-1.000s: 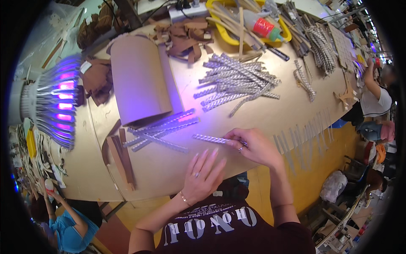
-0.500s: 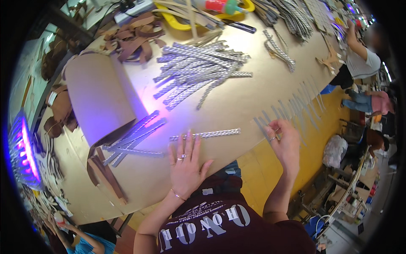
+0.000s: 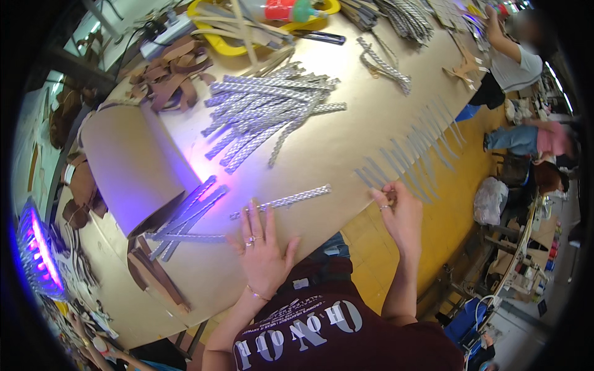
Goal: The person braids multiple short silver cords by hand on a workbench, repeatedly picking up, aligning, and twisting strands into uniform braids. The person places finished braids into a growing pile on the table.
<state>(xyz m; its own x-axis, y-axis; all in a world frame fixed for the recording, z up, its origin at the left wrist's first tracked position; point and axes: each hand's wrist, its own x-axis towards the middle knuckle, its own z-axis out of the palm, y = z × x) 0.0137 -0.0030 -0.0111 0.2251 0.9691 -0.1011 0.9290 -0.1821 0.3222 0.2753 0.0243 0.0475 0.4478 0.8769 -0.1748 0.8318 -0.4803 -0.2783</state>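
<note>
My left hand (image 3: 263, 256) lies flat on the table with fingers spread. Its fingertips rest at the left part of a silver-grey braided strip (image 3: 297, 196). At the table's near right edge my right hand (image 3: 402, 213) has thumb and fingers pinched together beside the end of a row of thin grey strips (image 3: 396, 157). Whether one of those strips is between its fingertips is hidden. Left of my left hand, several narrow braided strips (image 3: 197, 210) lie crossed. Farther back is a loose pile of wider silver braided strips (image 3: 263, 105).
A curved tan sheet (image 3: 133, 167) stands at the left, near brown leather scraps (image 3: 170, 77). Behind the pile are a yellow tray (image 3: 213, 40), a bottle (image 3: 281, 9) and a black-handled tool (image 3: 320, 37). A purple-lit lamp (image 3: 40, 247) glows far left. Another person (image 3: 516, 65) is at the far right.
The whole view has shifted, so the table's contents appear farther left. The braided strip under my left fingers looks slightly more tilted. My right hand stays pinched beside the thin strips.
</note>
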